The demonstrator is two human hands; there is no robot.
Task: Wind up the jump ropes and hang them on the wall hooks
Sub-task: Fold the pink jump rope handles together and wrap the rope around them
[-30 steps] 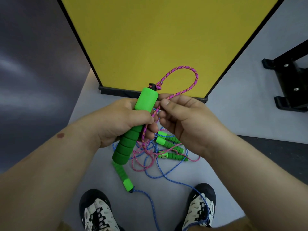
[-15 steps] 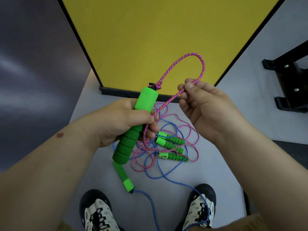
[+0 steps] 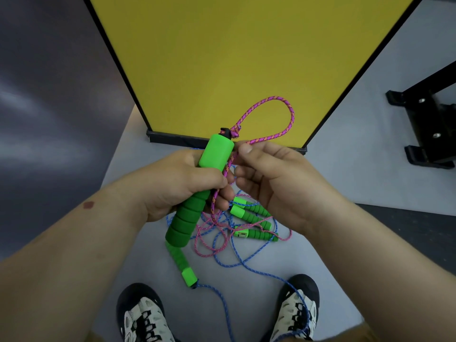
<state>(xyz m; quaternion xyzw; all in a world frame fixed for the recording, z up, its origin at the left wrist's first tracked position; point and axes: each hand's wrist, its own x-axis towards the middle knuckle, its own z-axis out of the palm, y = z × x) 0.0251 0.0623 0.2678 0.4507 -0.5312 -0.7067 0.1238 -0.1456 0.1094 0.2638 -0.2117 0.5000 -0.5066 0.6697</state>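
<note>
My left hand grips a green foam jump-rope handle, held slanted with its black cap uppermost. A pink braided rope leaves that cap in a loop and comes back down beside the handle. My right hand pinches this rope between thumb and forefinger right next to the handle's top. The pink rope's remaining length hangs to the floor into a tangle with a blue rope. Three green handles lie in that tangle, and another green handle lies below my left hand.
A yellow panel with a black frame and base stands straight ahead on the grey floor. A black metal stand is at the right. My two shoes are at the bottom, the blue rope running by the right shoe.
My right hand, which had lifted the pink rope up and to the right half a second ago, has come back down to the handle's top, closing the loop.
</note>
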